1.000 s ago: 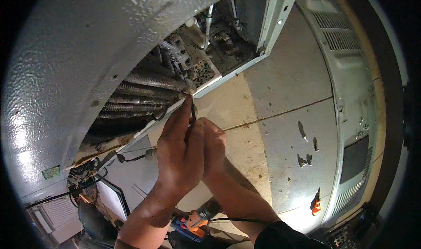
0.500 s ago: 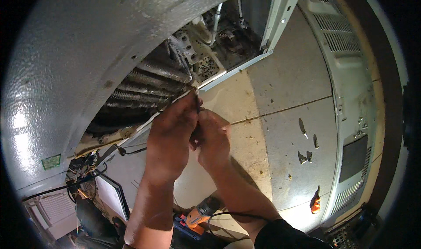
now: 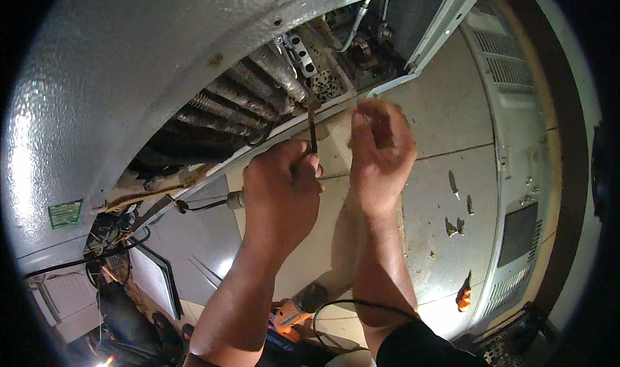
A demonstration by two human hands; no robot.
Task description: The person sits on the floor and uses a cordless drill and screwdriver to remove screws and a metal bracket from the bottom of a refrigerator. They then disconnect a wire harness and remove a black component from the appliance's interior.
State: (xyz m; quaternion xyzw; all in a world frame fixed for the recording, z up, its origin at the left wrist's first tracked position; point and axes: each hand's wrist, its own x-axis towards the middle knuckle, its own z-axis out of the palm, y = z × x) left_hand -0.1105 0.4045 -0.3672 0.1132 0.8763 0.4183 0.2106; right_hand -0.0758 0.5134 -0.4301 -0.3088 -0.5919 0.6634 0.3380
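My left hand (image 3: 284, 183) is closed, thumb and fingers pinching a thin dark rod (image 3: 313, 131) whose upper end meets the ribbed condenser coils (image 3: 226, 102) in the appliance's open base. To its right my right hand (image 3: 384, 147) is raised apart from the rod, above the floor by the metal edge. Its fingers curl and are smeared by motion, so whether anything is in them is unclear. Beside my left wrist sits a grey cylindrical fitting (image 3: 236, 200) on a black cable. Behind the coils stands a pale bracket with holes (image 3: 302, 55).
The large grey appliance body (image 3: 97, 115) fills the upper left. On the right lie several screws (image 3: 455, 227), an orange-ended tool (image 3: 464, 299) and a vented grey panel (image 3: 497, 154). An orange-and-black power tool (image 3: 294, 312) with a black cable rests below, near a notebook (image 3: 155, 280).
My hands were together at the coils' edge; my right hand has drawn away to the right. The rod in my left hand now shows. The view has shifted somewhat.
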